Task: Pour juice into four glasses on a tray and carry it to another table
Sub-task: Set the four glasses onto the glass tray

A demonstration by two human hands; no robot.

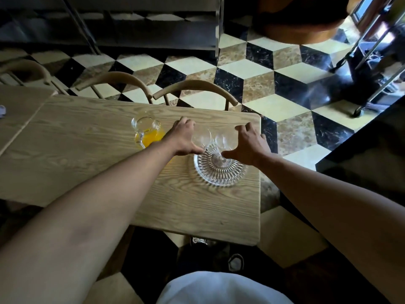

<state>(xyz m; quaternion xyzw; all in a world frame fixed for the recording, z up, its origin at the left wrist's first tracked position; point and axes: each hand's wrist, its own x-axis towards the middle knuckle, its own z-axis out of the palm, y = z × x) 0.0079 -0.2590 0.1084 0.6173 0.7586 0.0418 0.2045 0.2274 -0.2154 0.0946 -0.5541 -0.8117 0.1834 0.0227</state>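
Observation:
A round ribbed glass tray [219, 172] lies near the right end of the wooden table [87, 150]. Over its far edge stand clear empty glasses, one on the left [201, 137] and one on the right [221, 140]; any others are hidden or too clear to make out. My left hand [183, 137] curls round the left glass, thumb below it and fingers beyond it. My right hand [249, 144] curls round the right glass from the other side. A glass pitcher [147, 132] partly filled with orange juice stands just left of my left hand.
Two wooden chair backs [195, 88] stand against the table's far edge, with a third at the far left. A second table top [19, 102] adjoins on the left. Checkered floor lies beyond and to the right, and a dark counter [372, 137] stands at the right.

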